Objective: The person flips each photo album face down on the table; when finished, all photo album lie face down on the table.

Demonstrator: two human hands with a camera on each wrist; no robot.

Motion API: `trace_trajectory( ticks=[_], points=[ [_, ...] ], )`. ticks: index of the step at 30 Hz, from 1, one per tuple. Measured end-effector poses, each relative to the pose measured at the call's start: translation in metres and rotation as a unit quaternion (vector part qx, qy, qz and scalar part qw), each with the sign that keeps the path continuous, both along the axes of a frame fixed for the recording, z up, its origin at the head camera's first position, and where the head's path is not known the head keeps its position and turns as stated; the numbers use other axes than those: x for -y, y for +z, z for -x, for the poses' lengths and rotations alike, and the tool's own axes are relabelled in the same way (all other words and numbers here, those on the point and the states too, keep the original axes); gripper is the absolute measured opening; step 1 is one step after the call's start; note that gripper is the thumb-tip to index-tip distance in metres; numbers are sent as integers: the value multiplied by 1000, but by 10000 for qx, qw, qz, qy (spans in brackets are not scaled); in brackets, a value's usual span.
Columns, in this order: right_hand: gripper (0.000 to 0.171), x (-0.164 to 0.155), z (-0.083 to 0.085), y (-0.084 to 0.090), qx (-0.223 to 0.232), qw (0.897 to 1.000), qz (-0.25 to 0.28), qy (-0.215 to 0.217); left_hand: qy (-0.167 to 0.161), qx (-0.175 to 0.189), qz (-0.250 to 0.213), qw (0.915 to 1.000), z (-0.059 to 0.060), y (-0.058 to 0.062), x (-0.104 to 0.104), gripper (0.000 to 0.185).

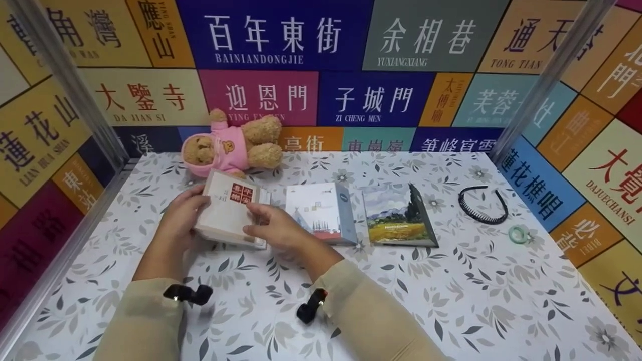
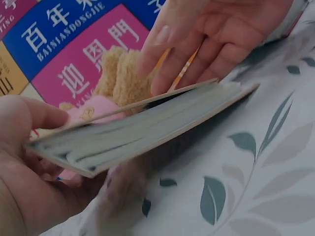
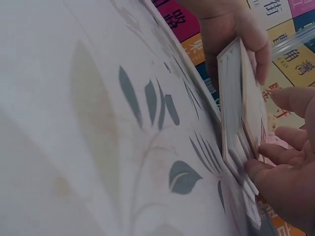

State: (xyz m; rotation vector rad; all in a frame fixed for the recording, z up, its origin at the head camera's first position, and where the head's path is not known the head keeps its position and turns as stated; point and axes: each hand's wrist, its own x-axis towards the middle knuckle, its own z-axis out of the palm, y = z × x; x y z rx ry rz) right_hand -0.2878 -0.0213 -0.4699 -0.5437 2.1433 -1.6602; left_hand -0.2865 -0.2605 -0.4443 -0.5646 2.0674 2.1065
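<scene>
A thick beige album (image 1: 225,210) with red square characters on its cover is tilted up off the table. My left hand (image 1: 181,213) grips its left edge, thumb on the cover and fingers underneath, as the left wrist view shows. At the album's right side is my right hand (image 1: 278,225), its fingers loosely extended by the cover. In the right wrist view, the right hand (image 3: 290,162) has a fingertip at the edge of the pages (image 3: 234,98), which fan slightly apart. Just behind the album lies a teddy bear (image 1: 233,145) in a pink hoodie.
To the right of the album stand a white-and-blue album (image 1: 321,210) and an album with a painted landscape cover (image 1: 396,213). Farther right lie a black headband (image 1: 466,208) and a green ring (image 1: 517,233). Sign-covered panels (image 1: 276,35) enclose the floral-covered table (image 1: 451,301).
</scene>
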Motion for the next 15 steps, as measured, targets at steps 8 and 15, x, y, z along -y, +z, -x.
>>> trace_trajectory(
  ticks=[8, 15],
  points=[
    [64, -5, -1, 16, 35, 9995, 245, -171, -231, -625, -829, 9943, -13, 18, -19, 53],
    [61, -10, -1, 30, -200, 9975, 568, -372, -762, -1397, -994, 9822, -16, 17, -44, 57]
  ],
)
